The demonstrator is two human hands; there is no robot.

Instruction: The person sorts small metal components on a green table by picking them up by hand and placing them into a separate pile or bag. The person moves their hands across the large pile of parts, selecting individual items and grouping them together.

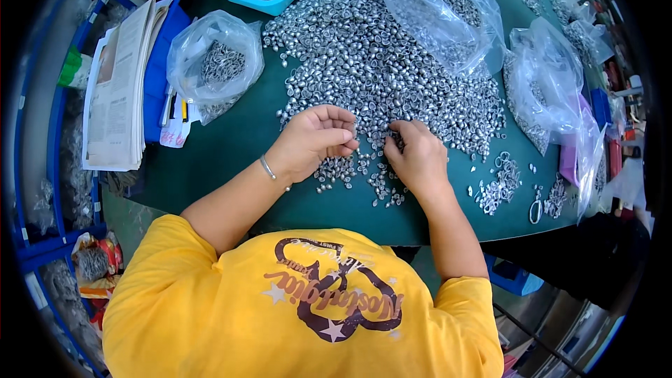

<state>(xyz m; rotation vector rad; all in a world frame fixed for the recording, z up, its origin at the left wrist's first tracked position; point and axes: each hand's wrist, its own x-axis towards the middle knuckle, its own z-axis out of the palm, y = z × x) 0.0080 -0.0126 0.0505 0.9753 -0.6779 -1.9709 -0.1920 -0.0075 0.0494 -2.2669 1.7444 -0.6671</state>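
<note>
A wide heap of small silvery metal pieces (364, 56), rounded and cup-like, spreads over the green tabletop (210, 168). At its near edge my left hand (318, 141), with a bracelet on the wrist, is closed, fingers curled and thumb against them; whatever lies between the fingertips is too small to make out. To its right, my right hand (418, 157) reaches palm down into the heap's edge. Its thumb and fingers are bent together around something hidden by the hand. Loose metal pieces (381, 185) lie scattered between the hands, toward the table's near edge.
A clear bag of metal parts (217, 63) stands left, beside stacked newspapers (119, 91). A light-blue basket (280, 3) holds more pieces at the back. Large plastic bags (441, 14) rest on the heap and at right (549, 84). Ring-like parts (500, 182) lie near right.
</note>
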